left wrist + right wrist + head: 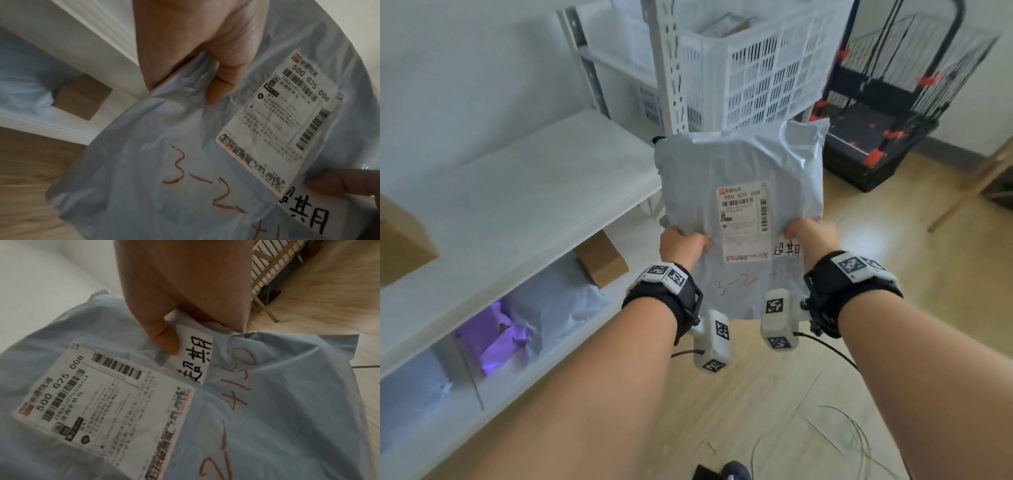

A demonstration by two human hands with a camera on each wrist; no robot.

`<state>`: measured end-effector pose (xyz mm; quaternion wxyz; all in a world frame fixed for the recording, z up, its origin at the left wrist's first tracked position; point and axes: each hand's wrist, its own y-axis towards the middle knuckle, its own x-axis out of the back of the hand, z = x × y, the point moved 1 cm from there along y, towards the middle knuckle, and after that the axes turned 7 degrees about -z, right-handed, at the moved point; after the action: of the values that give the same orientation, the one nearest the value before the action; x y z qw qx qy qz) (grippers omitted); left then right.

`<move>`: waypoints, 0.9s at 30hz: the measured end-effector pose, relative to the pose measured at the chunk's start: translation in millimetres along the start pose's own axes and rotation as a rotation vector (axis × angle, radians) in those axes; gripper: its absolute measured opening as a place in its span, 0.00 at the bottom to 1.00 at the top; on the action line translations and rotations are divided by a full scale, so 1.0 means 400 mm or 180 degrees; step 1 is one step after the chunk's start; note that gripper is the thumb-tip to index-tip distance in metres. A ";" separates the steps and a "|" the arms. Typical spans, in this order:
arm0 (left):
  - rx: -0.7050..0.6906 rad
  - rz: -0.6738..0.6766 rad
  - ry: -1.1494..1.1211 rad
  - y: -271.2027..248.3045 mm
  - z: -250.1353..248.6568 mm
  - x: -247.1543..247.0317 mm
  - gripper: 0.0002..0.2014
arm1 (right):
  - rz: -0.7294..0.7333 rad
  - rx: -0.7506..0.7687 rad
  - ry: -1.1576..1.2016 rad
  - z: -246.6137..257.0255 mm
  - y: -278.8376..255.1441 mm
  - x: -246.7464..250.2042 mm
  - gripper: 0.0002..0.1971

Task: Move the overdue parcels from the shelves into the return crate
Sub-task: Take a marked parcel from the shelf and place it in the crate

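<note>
A grey plastic mailer parcel [739, 164] hangs in the air in front of me, label side up. It bears a white shipping label [744, 219], red handwriting and a small white sticker [193, 358] with black characters. My left hand [683, 245] pinches the parcel's left edge, thumb on top [218, 87]. My right hand [810, 236] pinches its right edge, thumb [162, 337] pressing beside the sticker. A white slotted plastic crate [756, 75] stands just beyond the parcel, with some packages inside.
A white shelf unit [517, 192] runs along my left. On it lie a cardboard box [400, 240], another small box [602, 260] lower down, and grey and purple mailers [517, 325]. A black wire cart [887, 113] stands at the back right. Wooden floor [893, 240] lies below.
</note>
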<state>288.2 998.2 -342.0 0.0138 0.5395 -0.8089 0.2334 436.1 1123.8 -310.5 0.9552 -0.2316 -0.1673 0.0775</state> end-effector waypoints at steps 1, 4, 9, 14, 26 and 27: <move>-0.0047 0.0006 0.0008 0.001 -0.025 -0.025 0.21 | -0.0025 0.0010 0.0046 0.017 0.019 0.016 0.10; -0.0177 0.0045 -0.0011 0.022 -0.092 -0.093 0.25 | -0.0037 0.0053 0.0159 0.076 0.069 0.051 0.09; -0.0357 0.0106 -0.0046 0.092 -0.201 -0.214 0.17 | -0.0185 0.0192 0.0352 0.176 0.191 0.079 0.09; -0.0443 0.0228 -0.0163 0.196 -0.329 -0.352 0.15 | -0.0369 0.0240 0.0542 0.285 0.336 0.077 0.10; -0.0955 0.0363 -0.0520 0.439 -0.726 -0.636 0.26 | -0.0497 0.0641 0.0586 0.691 0.620 0.069 0.07; -0.0962 0.0320 -0.0544 0.452 -0.752 -0.656 0.24 | -0.0469 0.0699 0.0591 0.724 0.646 0.069 0.07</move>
<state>169.7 1399.2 -211.5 0.0143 0.5081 -0.8589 0.0630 340.6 1478.4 -181.4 0.9892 -0.1190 -0.0852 0.0033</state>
